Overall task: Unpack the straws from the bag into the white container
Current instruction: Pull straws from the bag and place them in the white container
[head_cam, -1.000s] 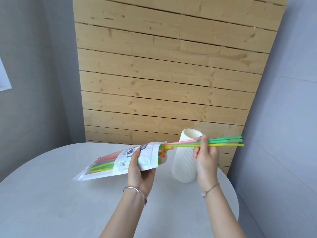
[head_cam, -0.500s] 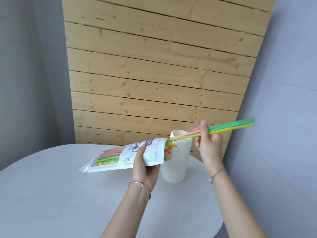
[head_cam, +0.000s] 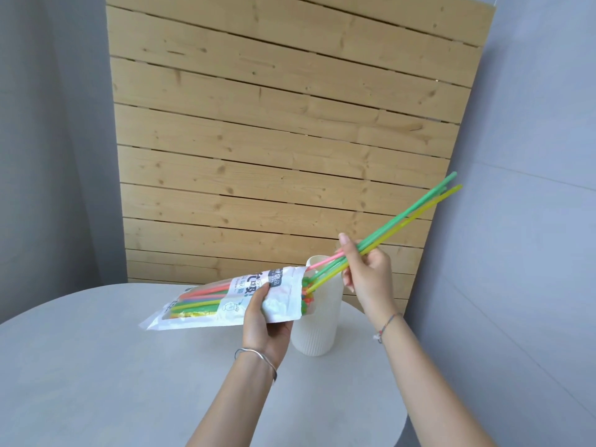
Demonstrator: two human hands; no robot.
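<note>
Gripping a small bunch of straws [head_cam: 400,217] near their middle, the right hand [head_cam: 366,272] is raised beside the white container [head_cam: 317,330], wrist bent and forearm rising from the lower right of the head view. Its fingers are closed around the pink, green and yellow straws, index finger stretched along them; the free ends slant up and to the right against the wooden slat wall [head_cam: 274,140], while the lower ends are at the open mouth of the bag [head_cam: 225,300], over the container's rim. Whether those ends are clear of the bag cannot be told.

The left hand [head_cam: 264,321] clasps the bag from below near its open end, thumb pressed on the printed face and fingers wrapped underneath, with a thin bangle [head_cam: 258,358] at the wrist. Held above the round grey table [head_cam: 96,366], the bag lies nearly level, its sealed end pointing left and its mouth just in front of the container's upper part. More coloured straws show through its clear panel.

The ribbed container stands upright on the table near the far edge, between the two hands. A thread bracelet [head_cam: 385,327] circles the right wrist.
</note>
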